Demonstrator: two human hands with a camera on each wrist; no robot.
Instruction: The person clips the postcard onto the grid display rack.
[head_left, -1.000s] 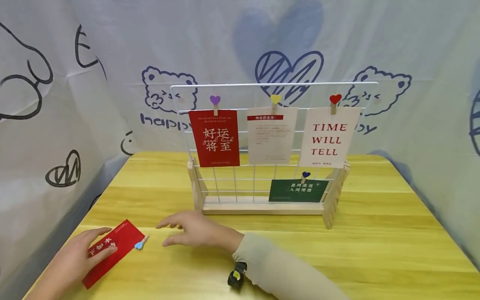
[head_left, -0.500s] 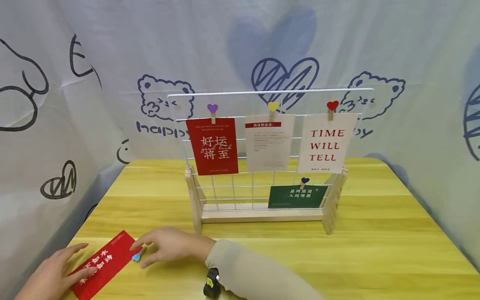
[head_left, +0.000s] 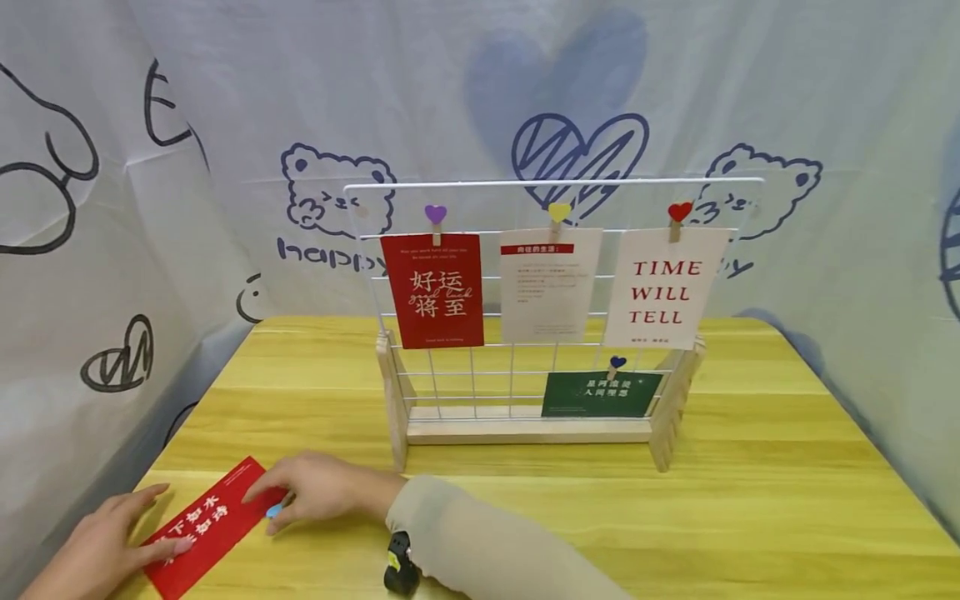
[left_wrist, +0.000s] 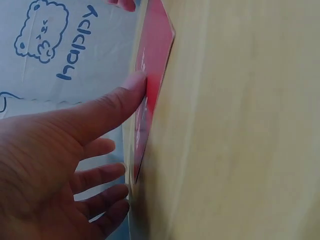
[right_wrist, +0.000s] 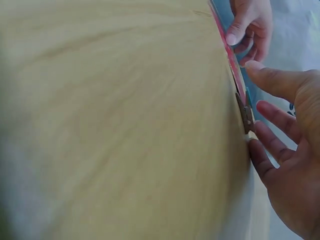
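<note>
A red card (head_left: 222,527) with white characters lies on the table's left front. My left hand (head_left: 96,533) rests its thumb on the card's near end, and its other fingers are spread past the card's left edge. A wooden clip with a light-blue heart (head_left: 274,511) sits at the card's right edge. Over it reaches my right hand (head_left: 318,490), index finger across the card's far corner and thumb close to the heart. In the right wrist view, the wooden clip (right_wrist: 245,112) shows between the parted thumb and fingers, fingertips right beside it.
A white wire grid rack (head_left: 512,387) on wooden feet stands at the back. Heart clips hold a red card (head_left: 432,321), two white cards (head_left: 551,304) (head_left: 663,329) and a green card (head_left: 570,400) on it. A printed curtain (head_left: 457,100) hangs behind the yellow wood-grain table (head_left: 750,500).
My right hand has moved left and down to the blue-heart clip. The left hand has loosened its fingers from the red card, keeping the thumb on it. The camera view shifted slightly.
</note>
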